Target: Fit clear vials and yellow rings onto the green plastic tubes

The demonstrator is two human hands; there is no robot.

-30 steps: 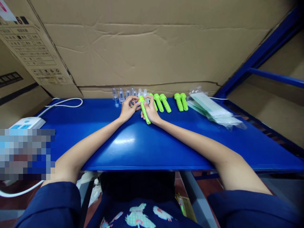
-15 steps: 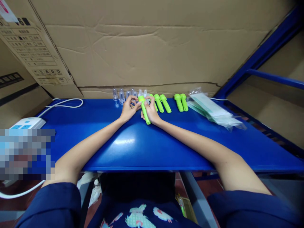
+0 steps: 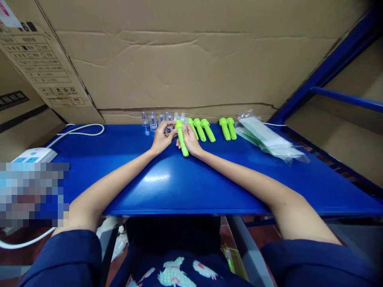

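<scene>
Six green torch-shaped pieces can be counted: the held torch (image 3: 183, 143) sits between both hands above the blue table (image 3: 167, 187), a row of three torches (image 3: 200, 130) lies just beyond the right hand, and a pair of torches (image 3: 231, 129) lies farther to the right. Behind the left hand (image 3: 161, 139) stand at least six clear caps (image 3: 153, 119), close together along the cardboard (image 3: 191, 67); fingers and overlap make an exact count impossible. One power strip (image 3: 34, 154) lies at the left, and one bundle of plastic packets (image 3: 266, 133) at the right, its number of layers not readable. The left hand is partly curled, thumb and fingers about the wide head of the held torch, though the exact contact is hard to make out. The right hand (image 3: 191, 141) is half closed around the barrel, which slants with its narrow end toward the person; some of its fingers are hidden underneath. The nearest torch of the three is partly covered by that hand, and a pixelated patch blots out the left edge. Compared with half a second ago, the right thumb no longer lies across the barrel, so more of it shows; the other torches have stayed put.
</scene>
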